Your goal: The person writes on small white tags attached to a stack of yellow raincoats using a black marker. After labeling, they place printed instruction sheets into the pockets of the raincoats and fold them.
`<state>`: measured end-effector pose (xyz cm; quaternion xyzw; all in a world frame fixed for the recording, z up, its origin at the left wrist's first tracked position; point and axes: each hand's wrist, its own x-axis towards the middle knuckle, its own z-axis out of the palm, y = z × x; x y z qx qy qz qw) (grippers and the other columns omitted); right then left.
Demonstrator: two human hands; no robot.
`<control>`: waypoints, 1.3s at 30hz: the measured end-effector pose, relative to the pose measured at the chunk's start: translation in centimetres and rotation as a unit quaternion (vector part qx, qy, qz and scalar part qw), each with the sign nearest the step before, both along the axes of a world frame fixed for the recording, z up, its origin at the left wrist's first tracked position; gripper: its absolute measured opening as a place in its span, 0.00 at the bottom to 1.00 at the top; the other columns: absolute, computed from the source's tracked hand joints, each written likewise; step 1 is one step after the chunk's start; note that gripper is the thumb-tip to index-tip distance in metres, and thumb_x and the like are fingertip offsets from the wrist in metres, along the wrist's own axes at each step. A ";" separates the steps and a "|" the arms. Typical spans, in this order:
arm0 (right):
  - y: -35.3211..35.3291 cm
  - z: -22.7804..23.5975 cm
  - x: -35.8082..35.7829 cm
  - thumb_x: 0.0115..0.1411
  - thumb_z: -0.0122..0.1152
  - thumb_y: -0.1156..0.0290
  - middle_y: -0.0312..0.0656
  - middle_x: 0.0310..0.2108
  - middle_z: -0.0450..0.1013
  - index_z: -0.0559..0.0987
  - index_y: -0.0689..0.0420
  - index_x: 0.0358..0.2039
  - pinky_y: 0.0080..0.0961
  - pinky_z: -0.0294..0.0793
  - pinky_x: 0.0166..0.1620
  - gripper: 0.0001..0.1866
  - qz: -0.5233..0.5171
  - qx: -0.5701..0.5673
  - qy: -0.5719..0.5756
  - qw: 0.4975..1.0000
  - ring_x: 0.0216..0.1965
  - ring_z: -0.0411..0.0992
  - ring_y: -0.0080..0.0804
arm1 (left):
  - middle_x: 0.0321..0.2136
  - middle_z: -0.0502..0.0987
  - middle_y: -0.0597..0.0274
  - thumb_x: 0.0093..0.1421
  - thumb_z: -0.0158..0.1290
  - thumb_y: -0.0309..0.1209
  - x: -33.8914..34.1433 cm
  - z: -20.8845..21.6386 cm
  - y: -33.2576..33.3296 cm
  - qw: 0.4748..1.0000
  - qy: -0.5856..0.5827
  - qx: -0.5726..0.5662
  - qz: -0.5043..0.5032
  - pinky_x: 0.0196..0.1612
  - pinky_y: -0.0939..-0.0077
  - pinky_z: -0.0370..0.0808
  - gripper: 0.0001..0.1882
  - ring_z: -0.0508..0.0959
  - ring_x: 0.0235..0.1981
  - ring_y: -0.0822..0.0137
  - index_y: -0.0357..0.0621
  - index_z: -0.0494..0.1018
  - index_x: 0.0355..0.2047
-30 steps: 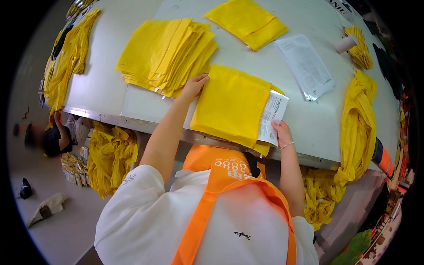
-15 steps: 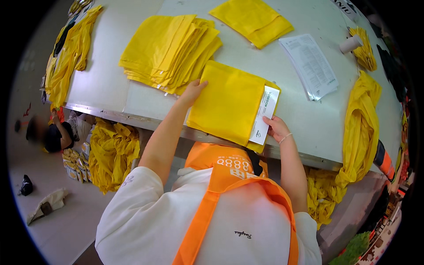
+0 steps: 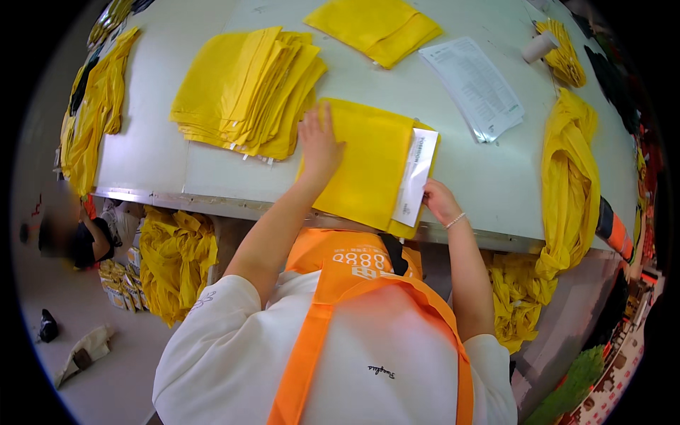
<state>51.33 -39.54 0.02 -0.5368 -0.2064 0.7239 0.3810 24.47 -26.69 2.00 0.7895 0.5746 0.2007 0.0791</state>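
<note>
A folded yellow garment (image 3: 361,166), thin and smooth, lies at the near edge of the table in front of me. Along its right side is a long folded white paper leaflet (image 3: 416,173) with a glossy lower part. My left hand (image 3: 322,147) rests over the garment's left edge, fingers stretched out and holding nothing. At the leaflet's right edge, my right hand (image 3: 440,201) has its fingers closed in a pinch on the leaflet; the fingertips are partly hidden. Just beyond my left hand is a stack of folded yellow garments (image 3: 244,92).
Another yellow piece (image 3: 375,28) lies at the far side, with a pile of printed sheets (image 3: 474,88) to its right. Farther right are a white roll (image 3: 540,47) and bunched yellow fabric (image 3: 569,163). More yellow fabric (image 3: 177,258) hangs below the table's edge (image 3: 212,204). A person (image 3: 92,237) is at left.
My left hand has let go of the garment's edge and spread its fingers over it. My right thumb has slid off the leaflet's face to its edge. The whole view has shifted slightly.
</note>
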 end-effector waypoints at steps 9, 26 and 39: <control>2.3 0.8 -3.3 0.58 0.49 0.72 0.54 0.45 0.72 0.74 0.59 0.48 0.34 0.69 0.51 0.17 0.277 0.208 -0.377 0.859 0.48 0.69 0.51 | 0.67 0.45 0.54 0.60 0.43 0.54 5.2 1.0 -4.5 0.943 -0.023 -0.156 -0.293 0.63 0.43 0.48 0.40 0.49 0.66 0.47 0.50 0.44 0.67; 2.4 11.7 0.3 0.49 0.55 0.77 0.39 0.35 0.69 0.76 0.57 0.28 0.32 0.75 0.37 0.05 0.431 0.281 -0.674 0.530 0.36 0.71 0.38 | 0.67 0.48 0.56 0.59 0.44 0.57 6.4 -1.1 -6.2 0.934 0.108 -0.123 -0.317 0.64 0.43 0.45 0.35 0.46 0.68 0.51 0.53 0.60 0.62; -2.4 6.6 -4.8 0.54 0.56 0.68 0.48 0.54 0.64 0.71 0.57 0.48 0.43 0.60 0.58 0.20 0.221 0.387 -0.635 0.631 0.56 0.62 0.48 | 0.65 0.53 0.51 0.52 0.51 0.53 7.2 -2.4 -3.9 0.932 0.071 -0.067 -0.348 0.66 0.52 0.45 0.42 0.49 0.67 0.55 0.39 0.58 0.61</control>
